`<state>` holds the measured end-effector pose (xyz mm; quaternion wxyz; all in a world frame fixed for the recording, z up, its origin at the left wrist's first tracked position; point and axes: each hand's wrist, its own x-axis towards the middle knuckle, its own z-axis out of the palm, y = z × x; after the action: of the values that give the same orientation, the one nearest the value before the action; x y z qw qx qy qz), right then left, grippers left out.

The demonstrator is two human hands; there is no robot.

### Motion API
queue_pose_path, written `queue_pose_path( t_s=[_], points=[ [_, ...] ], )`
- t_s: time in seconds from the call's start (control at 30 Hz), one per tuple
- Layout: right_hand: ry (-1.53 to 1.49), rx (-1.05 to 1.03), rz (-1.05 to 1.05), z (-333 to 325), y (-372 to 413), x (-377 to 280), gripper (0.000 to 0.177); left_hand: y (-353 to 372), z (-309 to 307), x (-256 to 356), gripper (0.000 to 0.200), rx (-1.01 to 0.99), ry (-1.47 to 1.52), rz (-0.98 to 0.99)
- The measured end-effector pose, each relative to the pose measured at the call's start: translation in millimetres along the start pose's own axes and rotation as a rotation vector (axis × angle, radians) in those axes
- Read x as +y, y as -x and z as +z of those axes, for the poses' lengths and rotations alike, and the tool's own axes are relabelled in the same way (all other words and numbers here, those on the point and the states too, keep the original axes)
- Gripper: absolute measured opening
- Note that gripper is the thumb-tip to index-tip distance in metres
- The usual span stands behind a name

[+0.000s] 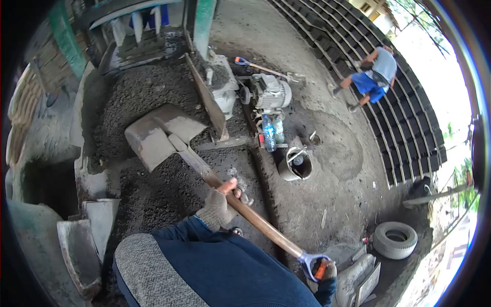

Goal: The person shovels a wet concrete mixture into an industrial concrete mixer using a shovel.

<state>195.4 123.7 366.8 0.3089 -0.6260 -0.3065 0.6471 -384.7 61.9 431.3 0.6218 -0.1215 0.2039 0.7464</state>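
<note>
Motor: grey, on the floor beside the dark heap.
Bottles: two, upright, just below the motor.
Bucket: dirty, near the bottles.
Tyre: flat on the ground, lower right.
Person: bending over rows of blocks.

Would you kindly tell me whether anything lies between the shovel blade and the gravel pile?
Nothing visible does: the shovel blade sits right over the gravel pile; the slanted board stands off to its side.
</note>
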Motion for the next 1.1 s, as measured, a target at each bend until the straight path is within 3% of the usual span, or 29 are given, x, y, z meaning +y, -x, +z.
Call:
queue_pose_path(
  t_s=[0.17,0.33,0.5,0.57,0.63,0.7,0.77,0.8,0.83,0.87,0.97,1.07,1.1],
  points=[
    [-0.113,0.020,0.104,36.9,56.8,-3.9,0.021,-4.6,-4.0,32.2,0.020,-0.011,0.023,-0.068],
    [-0.192,-0.163,0.228,100.4,69.5,35.5,0.021,-32.8,-45.9,106.4,0.020,0.077,-0.025,-0.029],
    [-0.351,-0.297,0.176,267.7,74.1,22.7,0.009,-63.8,-37.5,190.9,0.024,0.075,-0.178,0.093],
    [-0.436,-0.484,0.200,304.5,43.6,38.6,0.011,-94.8,-47.3,238.3,0.023,0.027,-0.200,0.210],
    [-0.325,-0.179,0.042,415.8,75.7,2.6,0.014,-109.5,-32.6,283.1,0.021,0.056,-0.234,0.347],
    [-0.295,-0.238,-0.011,468.4,103.9,-25.0,0.017,-117.2,-18.0,311.0,0.027,0.159,-0.296,0.544],
    [-0.232,-0.374,-0.023,433.4,85.5,-9.9,0.021,-115.7,-15.5,318.4,0.029,0.221,-0.305,0.579],
    [-0.201,-0.459,-0.053,421.7,69.0,-11.9,0.023,-108.7,-14.9,308.0,0.029,0.142,-0.263,0.542],
    [-0.145,-0.317,-0.086,413.5,78.3,-25.2,0.021,-97.3,-20.0,288.3,0.029,0.065,-0.222,0.503],
    [-0.132,-0.283,-0.060,388.8,68.1,-23.3,0.018,-80.5,-11.5,265.0,0.029,0.162,-0.136,0.420],
    [0.094,0.022,-0.116,304.1,25.9,26.1,0.011,-47.5,-31.4,192.3,0.027,0.016,-0.135,0.241],
    [0.225,0.163,0.059,225.6,-3.5,86.8,0.020,-26.0,-51.5,136.1,0.022,0.020,-0.138,0.135],
    [0.468,0.133,0.065,213.3,-0.3,92.4,0.020,-21.7,-58.4,120.4,0.020,0.040,-0.166,0.122]
  ],
)
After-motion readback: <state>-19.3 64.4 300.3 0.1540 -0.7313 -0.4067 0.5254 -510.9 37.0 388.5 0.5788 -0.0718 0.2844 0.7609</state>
